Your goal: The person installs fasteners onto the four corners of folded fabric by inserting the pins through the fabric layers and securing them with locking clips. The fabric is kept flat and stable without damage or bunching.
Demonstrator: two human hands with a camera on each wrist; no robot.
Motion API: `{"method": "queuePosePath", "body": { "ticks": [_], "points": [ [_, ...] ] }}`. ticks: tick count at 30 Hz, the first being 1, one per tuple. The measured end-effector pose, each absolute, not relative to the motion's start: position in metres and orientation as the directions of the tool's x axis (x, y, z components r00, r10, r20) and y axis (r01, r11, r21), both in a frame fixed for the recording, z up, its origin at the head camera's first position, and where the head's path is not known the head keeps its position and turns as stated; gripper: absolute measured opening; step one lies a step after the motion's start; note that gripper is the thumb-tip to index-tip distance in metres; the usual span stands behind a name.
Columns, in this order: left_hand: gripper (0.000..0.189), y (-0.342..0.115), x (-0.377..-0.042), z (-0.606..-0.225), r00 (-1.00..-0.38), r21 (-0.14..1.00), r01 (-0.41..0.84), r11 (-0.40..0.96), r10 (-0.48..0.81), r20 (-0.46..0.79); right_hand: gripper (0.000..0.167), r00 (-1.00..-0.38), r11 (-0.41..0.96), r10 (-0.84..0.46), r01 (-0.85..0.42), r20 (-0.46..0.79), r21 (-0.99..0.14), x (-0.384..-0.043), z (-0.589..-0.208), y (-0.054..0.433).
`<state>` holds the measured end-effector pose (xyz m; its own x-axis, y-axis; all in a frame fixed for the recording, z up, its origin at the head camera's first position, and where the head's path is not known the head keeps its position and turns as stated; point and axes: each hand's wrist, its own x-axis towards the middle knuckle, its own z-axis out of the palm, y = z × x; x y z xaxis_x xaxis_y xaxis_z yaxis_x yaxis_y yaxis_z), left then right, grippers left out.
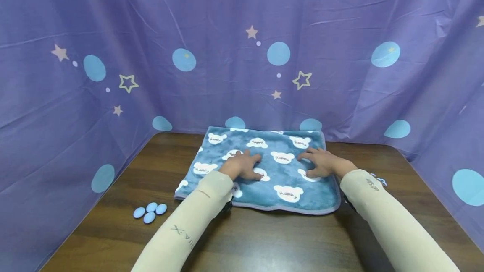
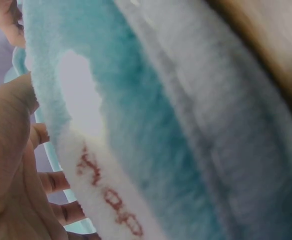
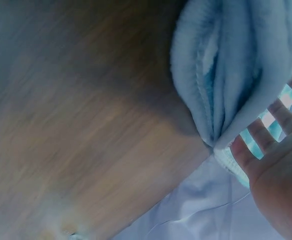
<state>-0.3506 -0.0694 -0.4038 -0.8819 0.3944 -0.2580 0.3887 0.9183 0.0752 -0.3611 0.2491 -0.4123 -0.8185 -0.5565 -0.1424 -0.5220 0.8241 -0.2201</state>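
The left hand [image 1: 242, 166] lies palm down on the upper face of the blue fleece blanket [image 1: 280, 176], left of its middle, with fingers spread and slightly bent. The right hand [image 1: 321, 164] lies palm down near the right edge of the same blanket, fingers likewise spread and bent, thumb apart from them. Each hand is in contact with the fabric.

The blanket is folded; the right wrist view shows several layers stacked at the edge. It bears white bear-head prints lettered "Happy" and has a grey edge binding [image 1: 280, 209]. It lies flat at the centre rear of the brown wood-grain table [image 1: 287, 238], its far edge at the curtain.

Both forearms wear cream sleeves [image 1: 190, 226] with dark handwritten marks. A dark item [image 1: 227, 205] shows beneath the left wrist.

Four light-blue oval pieces [image 1: 151, 207] form a cluster on the table, left of the left forearm and apart from the blanket. A small blue-and-white item [image 1: 381, 180] lies beyond the right forearm, partly hidden; its type cannot be determined.

A purple curtain [image 1: 227, 91] printed with stars, dots and blue ovals encloses the rear and sides.
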Motion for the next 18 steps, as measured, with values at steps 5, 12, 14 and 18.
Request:
{"method": "queuePosePath", "body": {
  "ticks": [5,12,14,18],
  "points": [
    [0.07,-0.058,-0.347,-0.403,-0.888,0.087,0.367,0.926,0.377,-0.262,0.056,-0.828,0.833,-0.543,-0.508,-0.144,-0.221,-0.359,-0.415,0.26],
    [0.073,-0.041,-0.346,-0.401,-0.887,0.079,0.37,0.926,0.377,-0.266,0.055,-0.835,0.833,-0.537,-0.5,-0.122,-0.237,-0.355,-0.412,0.275],
    [0.074,-0.037,-0.345,-0.401,-0.888,0.073,0.37,0.926,0.375,-0.267,0.054,-0.836,0.833,-0.535,-0.498,-0.124,-0.239,-0.354,-0.411,0.278],
    [0.075,-0.031,-0.344,-0.402,-0.884,0.081,0.37,0.926,0.377,-0.276,0.052,-0.841,0.839,-0.524,-0.483,-0.133,-0.251,-0.355,-0.412,0.285]
  ]
}}
